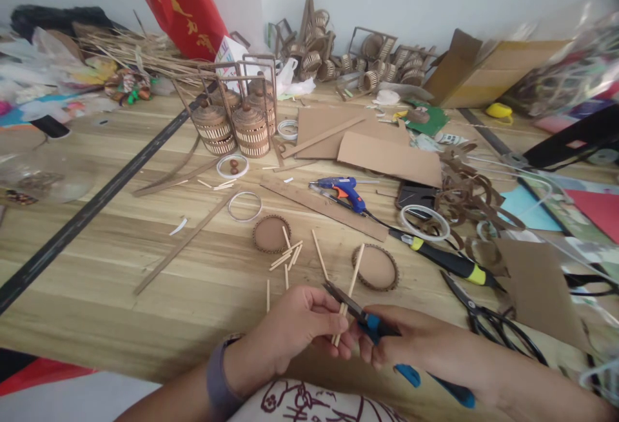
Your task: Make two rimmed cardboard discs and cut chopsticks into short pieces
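My left hand (298, 319) is closed on thin wooden sticks (356, 268), pinched between thumb and fingers. In my right hand (411, 333) is a pair of long-jawed pliers (352, 304) with blue-and-black handles. Their jaws lie across the held sticks, just above my left fingertips. Another stick (320, 254) lies beyond the jaw tip. Several short cut sticks (289, 256) are scattered ahead of my left hand. Two round cardboard discs with corrugated rims lie beyond my hands, a left disc (271, 234) and a right disc (378, 267).
Black scissors (488, 319) lie right of my hands. A blue glue gun (342, 191) and a black-and-yellow tool (447, 259) lie farther back. Lidded woven baskets (250, 129) stand back left. A cardboard box (498, 74) and coiled brown strips (469, 183) are at the right.
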`<control>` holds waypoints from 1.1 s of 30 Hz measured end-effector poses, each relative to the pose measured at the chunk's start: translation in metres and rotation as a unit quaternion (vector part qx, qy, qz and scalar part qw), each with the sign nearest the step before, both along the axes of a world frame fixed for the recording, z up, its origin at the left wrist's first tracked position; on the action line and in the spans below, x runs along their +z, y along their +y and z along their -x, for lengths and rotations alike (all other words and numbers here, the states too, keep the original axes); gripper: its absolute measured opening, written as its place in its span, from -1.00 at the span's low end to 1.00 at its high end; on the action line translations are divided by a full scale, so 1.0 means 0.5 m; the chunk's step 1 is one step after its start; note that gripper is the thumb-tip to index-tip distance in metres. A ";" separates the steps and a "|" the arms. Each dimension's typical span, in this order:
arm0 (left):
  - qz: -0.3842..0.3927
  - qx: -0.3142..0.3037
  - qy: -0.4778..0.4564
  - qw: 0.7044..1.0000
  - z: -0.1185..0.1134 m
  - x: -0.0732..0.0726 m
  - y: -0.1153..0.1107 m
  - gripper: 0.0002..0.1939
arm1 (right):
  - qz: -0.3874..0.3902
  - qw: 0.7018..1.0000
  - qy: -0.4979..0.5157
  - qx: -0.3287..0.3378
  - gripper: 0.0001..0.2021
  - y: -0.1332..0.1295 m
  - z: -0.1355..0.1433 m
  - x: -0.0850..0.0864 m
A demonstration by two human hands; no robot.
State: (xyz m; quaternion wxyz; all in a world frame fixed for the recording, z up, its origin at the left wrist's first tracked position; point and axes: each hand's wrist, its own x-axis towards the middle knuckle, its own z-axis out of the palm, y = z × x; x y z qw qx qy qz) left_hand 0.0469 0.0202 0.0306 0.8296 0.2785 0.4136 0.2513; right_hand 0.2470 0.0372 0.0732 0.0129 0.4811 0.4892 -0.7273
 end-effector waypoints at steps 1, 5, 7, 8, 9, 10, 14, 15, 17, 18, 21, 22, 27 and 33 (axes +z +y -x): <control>-0.002 0.000 -0.005 1.000 0.000 -0.001 0.000 -0.74 | 0.000 1.000 0.009 0.005 -0.74 0.002 0.003 0.004; -0.007 -0.009 -0.017 1.000 0.002 -0.003 0.001 -0.73 | -0.004 0.999 0.035 0.023 -0.75 0.011 0.013 0.013; -0.010 -0.013 -0.021 1.000 0.002 -0.003 0.002 -0.72 | -0.007 0.998 0.048 0.031 -0.76 0.014 0.014 0.012; -0.010 -0.014 -0.021 1.000 0.002 -0.003 0.002 -0.71 | -0.007 0.998 0.050 0.035 -0.76 0.015 0.014 0.011; -0.010 -0.013 -0.022 1.000 0.002 -0.003 0.002 -0.71 | -0.006 0.998 0.046 0.037 -0.75 0.016 0.014 0.011; -0.010 -0.014 -0.023 1.000 0.002 -0.003 0.002 -0.70 | -0.004 0.998 0.039 0.038 -0.74 0.016 0.014 0.010; -0.008 -0.016 -0.033 0.999 0.002 -0.003 0.002 -0.70 | -0.018 0.998 0.030 0.052 -0.69 0.018 0.017 0.016; -0.008 -0.017 -0.034 0.999 0.002 -0.003 0.002 -0.71 | -0.027 0.997 0.034 0.059 -0.68 0.019 0.018 0.018; -0.009 -0.016 -0.033 0.999 0.003 -0.002 0.001 -0.73 | -0.040 0.996 0.035 0.069 -0.67 0.020 0.021 0.021; -0.008 -0.016 -0.032 0.999 0.003 -0.002 0.001 -0.73 | -0.043 0.996 0.034 0.070 -0.67 0.020 0.023 0.022; -0.003 -0.011 -0.028 1.000 0.002 -0.002 0.000 -0.74 | -0.049 0.996 0.033 0.070 -0.69 0.020 0.027 0.019; -0.003 -0.008 -0.027 1.000 0.001 -0.003 0.000 -0.75 | -0.053 0.996 0.028 0.070 -0.70 0.019 0.028 0.017; -0.011 0.000 -0.013 1.000 0.000 -0.003 -0.001 -0.73 | -0.092 0.993 -0.014 0.077 -0.70 0.010 0.028 -0.005; -0.019 -0.005 0.002 1.000 0.000 -0.003 -0.003 -0.71 | -0.156 0.985 -0.015 0.073 -0.73 -0.003 0.028 -0.020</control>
